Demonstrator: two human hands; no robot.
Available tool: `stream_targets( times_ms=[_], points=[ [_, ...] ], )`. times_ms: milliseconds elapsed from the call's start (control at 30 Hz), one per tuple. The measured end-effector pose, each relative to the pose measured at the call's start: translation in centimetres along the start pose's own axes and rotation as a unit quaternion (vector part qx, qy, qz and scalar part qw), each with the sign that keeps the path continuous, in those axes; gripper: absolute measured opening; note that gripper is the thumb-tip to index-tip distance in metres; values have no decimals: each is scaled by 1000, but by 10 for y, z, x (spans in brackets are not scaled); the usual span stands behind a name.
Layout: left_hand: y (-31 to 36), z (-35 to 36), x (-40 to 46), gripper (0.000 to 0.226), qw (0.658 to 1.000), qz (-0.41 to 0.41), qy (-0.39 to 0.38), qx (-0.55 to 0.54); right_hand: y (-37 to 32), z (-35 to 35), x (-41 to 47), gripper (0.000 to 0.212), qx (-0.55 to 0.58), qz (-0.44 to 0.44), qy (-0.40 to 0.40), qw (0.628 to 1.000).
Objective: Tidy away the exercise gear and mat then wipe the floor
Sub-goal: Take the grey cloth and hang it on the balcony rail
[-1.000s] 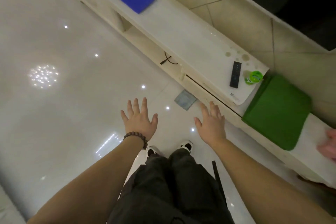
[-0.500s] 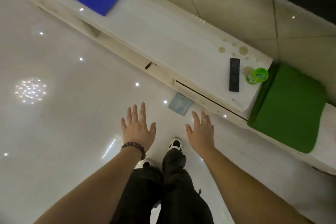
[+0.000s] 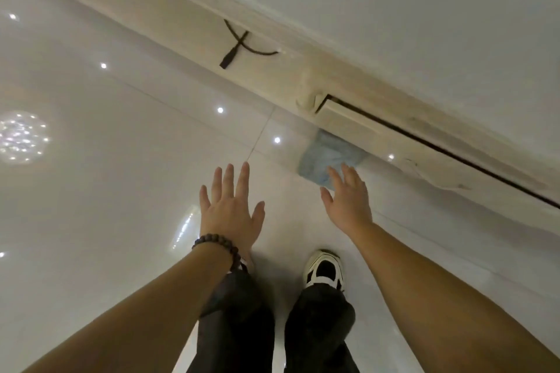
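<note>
A pale blue cloth [image 3: 328, 157] lies on the glossy white floor [image 3: 106, 166], tucked against the base of the low white cabinet [image 3: 348, 118]. My right hand [image 3: 347, 200] is open, fingers spread, with its fingertips over the cloth's near edge; whether they touch it I cannot tell. My left hand [image 3: 230, 209], with a dark bead bracelet on the wrist, is open above bare floor to the left of the cloth and holds nothing. The mats on the cabinet top are out of view.
The cabinet runs diagonally from upper left to right, with a slightly open drawer front [image 3: 424, 142] and a black cable [image 3: 239, 44] dangling on its face. My legs in dark trousers and a black-and-white shoe [image 3: 324, 269] stand just below my hands.
The view has dropped closer to the floor and cabinet; the blue and green mats, remote and green cup have left the frame. My right hand has reached forward to the blue cloth.
</note>
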State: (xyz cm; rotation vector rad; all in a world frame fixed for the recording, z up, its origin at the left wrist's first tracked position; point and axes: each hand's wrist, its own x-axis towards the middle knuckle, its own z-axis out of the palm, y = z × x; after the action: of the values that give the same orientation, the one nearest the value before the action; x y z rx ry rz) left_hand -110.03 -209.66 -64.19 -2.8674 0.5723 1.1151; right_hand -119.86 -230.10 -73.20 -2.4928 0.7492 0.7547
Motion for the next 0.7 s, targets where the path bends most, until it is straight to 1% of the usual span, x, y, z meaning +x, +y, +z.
stream_targets(
  times_ms=[67, 133, 200, 267, 333, 433, 467, 500, 600, 633, 700],
  points=[
    [-16, 34, 30, 73, 1000, 2, -7, 14, 8, 33, 43, 58, -18, -3, 8, 1000],
    [-29, 62, 51, 74, 1000, 3, -14, 17, 12, 57, 80, 61, -14, 31, 17, 999],
    [-37, 84, 63, 74, 1000, 7, -23, 18, 10, 76, 105, 64, 4, 81, 4, 997],
    [-42, 98, 68, 74, 999, 8, -33, 17, 2, 95, 112, 65, 10, 102, -18, 995],
    [-44, 105, 70, 74, 999, 6, -44, 15, -10, 113, 100, 67, 15, 89, -23, 996],
    [-43, 108, 69, 74, 999, 13, -47, 9, -23, 126, 68, 66, -15, 28, -47, 998],
    [-43, 108, 69, 74, 999, 19, -48, 5, -23, 126, 62, 65, -32, 10, -38, 999],
    [-44, 107, 70, 74, 998, 25, -49, 2, -21, 123, 61, 66, -42, -2, -10, 999],
    [-48, 105, 76, 74, 999, 32, -44, -1, -9, 111, 81, 70, -36, -13, 104, 994],
    [-50, 105, 79, 75, 999, 31, -40, -4, -4, 107, 92, 73, -35, -12, 112, 993],
    [-52, 107, 86, 75, 999, 29, -32, -7, 3, 103, 112, 80, -39, 1, 79, 996]
  ],
)
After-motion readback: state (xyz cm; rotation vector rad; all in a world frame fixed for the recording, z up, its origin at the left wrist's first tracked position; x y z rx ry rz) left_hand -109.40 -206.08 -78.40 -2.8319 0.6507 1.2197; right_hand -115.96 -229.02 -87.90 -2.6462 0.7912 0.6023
